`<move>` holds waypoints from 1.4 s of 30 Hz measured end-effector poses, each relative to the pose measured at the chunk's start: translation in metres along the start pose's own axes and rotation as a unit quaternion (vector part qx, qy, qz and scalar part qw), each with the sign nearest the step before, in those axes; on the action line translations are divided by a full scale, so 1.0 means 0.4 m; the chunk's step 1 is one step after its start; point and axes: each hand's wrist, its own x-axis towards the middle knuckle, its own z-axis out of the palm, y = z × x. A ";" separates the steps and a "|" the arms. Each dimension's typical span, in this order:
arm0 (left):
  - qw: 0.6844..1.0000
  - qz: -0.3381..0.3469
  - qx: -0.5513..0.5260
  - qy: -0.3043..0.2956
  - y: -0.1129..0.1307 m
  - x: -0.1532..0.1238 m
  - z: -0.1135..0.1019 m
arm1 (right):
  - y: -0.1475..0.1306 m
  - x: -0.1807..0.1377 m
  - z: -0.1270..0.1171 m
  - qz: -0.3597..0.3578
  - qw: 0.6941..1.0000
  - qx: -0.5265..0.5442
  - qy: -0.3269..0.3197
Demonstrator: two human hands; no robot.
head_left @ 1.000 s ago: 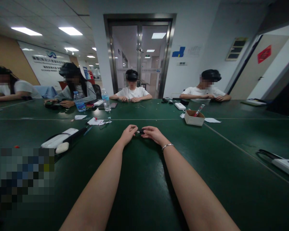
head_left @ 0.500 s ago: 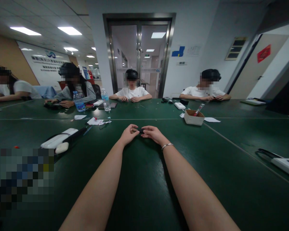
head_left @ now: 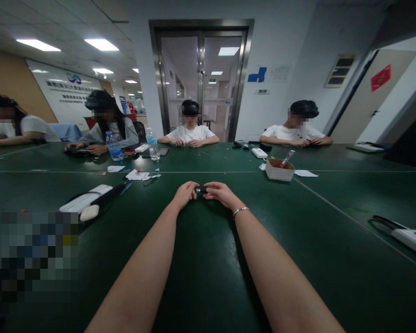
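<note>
A small black stick-like object with a bright silvery left end (head_left: 201, 189) is level between my hands, just above or on the green table; I cannot tell which. My right hand (head_left: 220, 192), with a silver bangle at its wrist, pinches the black part between thumb and fingers. Curled close by the silvery end is my left hand (head_left: 186, 194), its fingertips drawn together. Whether it touches that end or has something small inside is hidden.
The green table (head_left: 208, 259) spreads all round. To the left lie a white power strip (head_left: 90, 198) and paper scraps (head_left: 137, 175). Water bottles (head_left: 114, 147) stand beyond. A small open box (head_left: 279, 170) sits ahead right. Several people in headsets sit opposite.
My left hand has drawn slightly left and its fingers have curled. The silvery end of the black object now shows between my hands. My right hand is almost still.
</note>
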 end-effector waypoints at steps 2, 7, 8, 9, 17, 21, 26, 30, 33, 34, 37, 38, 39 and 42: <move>1.000 -0.001 -0.003 0.001 -0.001 0.002 0.000 | 0.000 0.000 0.000 -0.001 1.000 -0.001 0.002; 1.000 -0.024 -0.015 -0.010 0.002 0.006 0.000 | -0.003 -0.001 0.002 0.004 1.000 -0.003 -0.001; 1.000 -0.018 -0.013 -0.005 0.004 0.006 -0.001 | -0.004 -0.001 0.002 0.004 1.000 -0.002 0.001; 1.000 -0.012 -0.009 -0.002 0.005 0.005 -0.001 | -0.004 -0.001 0.003 0.005 1.000 -0.002 0.002; 0.999 0.022 0.040 0.015 -0.004 0.001 -0.004 | -0.004 -0.002 0.002 0.005 1.000 -0.002 -0.005; 0.998 0.026 0.047 0.012 -0.007 0.003 -0.006 | -0.003 0.000 0.002 0.004 1.000 -0.001 -0.002; 0.998 0.023 0.049 -0.007 -0.013 0.006 -0.004 | -0.004 0.000 0.005 0.006 1.000 0.006 0.009; 0.998 0.034 0.043 0.016 -0.022 0.007 -0.006 | -0.007 -0.003 0.007 0.008 1.000 0.004 0.010; 0.998 0.039 0.038 0.013 -0.025 0.007 -0.007 | -0.008 -0.004 0.008 0.010 1.000 0.002 0.004; 0.999 0.031 0.037 0.001 -0.025 0.007 -0.008 | -0.008 -0.004 0.008 0.011 1.000 0.001 0.002; 0.998 0.028 0.048 0.008 -0.024 0.008 -0.007 | -0.008 -0.004 0.007 0.011 1.000 0.002 0.000; 0.998 0.036 0.053 0.019 -0.024 0.009 -0.007 | -0.007 -0.003 0.007 0.010 1.000 0.003 0.001; 0.997 0.041 0.056 0.024 -0.024 0.009 -0.006 | -0.006 -0.002 0.006 0.009 1.000 0.003 0.000; 0.998 0.032 0.053 0.005 -0.021 0.007 -0.006 | -0.004 0.000 0.004 0.009 1.000 -0.002 -0.005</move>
